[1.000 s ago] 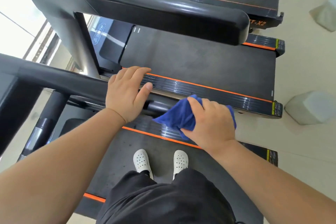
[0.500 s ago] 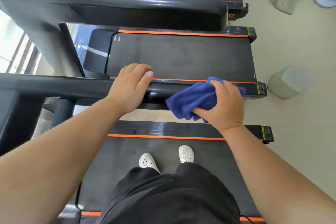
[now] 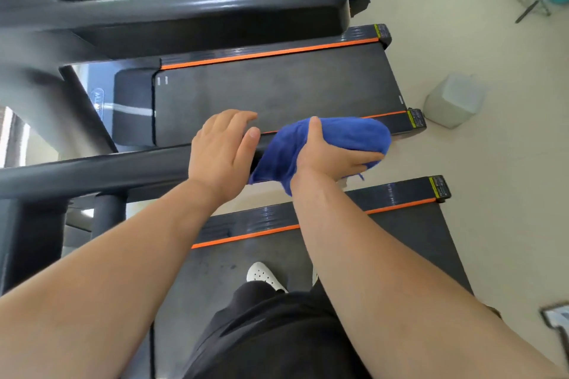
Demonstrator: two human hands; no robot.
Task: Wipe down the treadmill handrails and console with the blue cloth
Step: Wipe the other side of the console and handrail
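Your right hand (image 3: 332, 160) grips the blue cloth (image 3: 348, 135), fingers curled around it over the end of the handrail (image 3: 107, 172). Just left of that grip, your left hand (image 3: 221, 151) rests on the handrail, fingers relaxed.

one wide-angle view, worn on the person's head, faces forward and steeply down. it sits close: the left hand (image 3: 220, 154) and right hand (image 3: 332, 157) land at mid-frame. the handrail (image 3: 92, 172) crosses the left half, a neighbouring treadmill belt (image 3: 277, 95) lies above centre, floor (image 3: 492, 163) down the right.
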